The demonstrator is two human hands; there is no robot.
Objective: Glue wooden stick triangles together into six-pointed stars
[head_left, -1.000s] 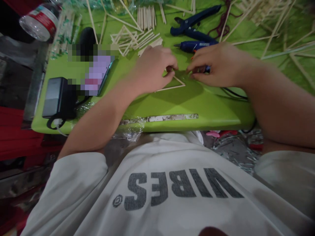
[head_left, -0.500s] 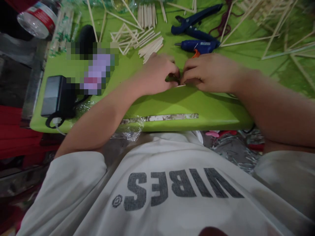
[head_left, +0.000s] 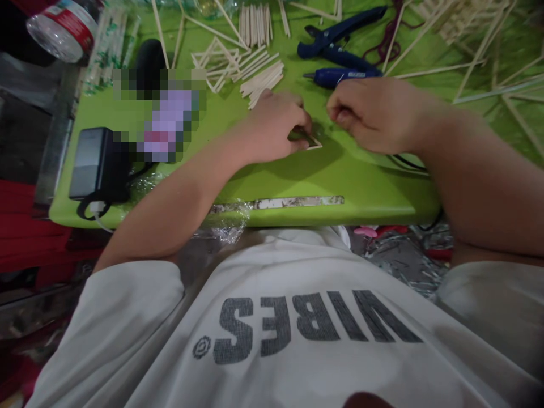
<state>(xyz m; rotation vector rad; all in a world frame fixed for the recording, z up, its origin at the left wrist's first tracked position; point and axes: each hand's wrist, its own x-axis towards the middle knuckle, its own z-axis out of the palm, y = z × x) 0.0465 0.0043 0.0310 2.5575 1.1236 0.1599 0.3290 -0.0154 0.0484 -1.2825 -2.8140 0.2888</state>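
My left hand (head_left: 276, 127) rests over the table, thumb and fingers closed on a small frame of thin wooden sticks (head_left: 315, 147). One pointed corner of it sticks out past the fingertips; the rest is hidden by the hand. To the right, apart from the frame, is my right hand (head_left: 378, 116), its fingers curled inward. Whether anything small is pinched there does not show. Just beyond it lies a blue glue gun (head_left: 329, 77), its handle covered by the hand. Loose cut sticks (head_left: 263, 82) lie beyond my left hand.
Blue cutters (head_left: 327, 44) lie behind the glue gun. Stick frames (head_left: 471, 68) spread over the right side, with a bundle of sticks (head_left: 255, 25) at the back. A black adapter (head_left: 96, 164), a blurred-out purple item (head_left: 170, 122) and a bottle (head_left: 63, 28) are leftward on the green table (head_left: 289, 178).
My right hand has drawn away to the right from the stick frame, baring its corner. My left hand has stayed in place.
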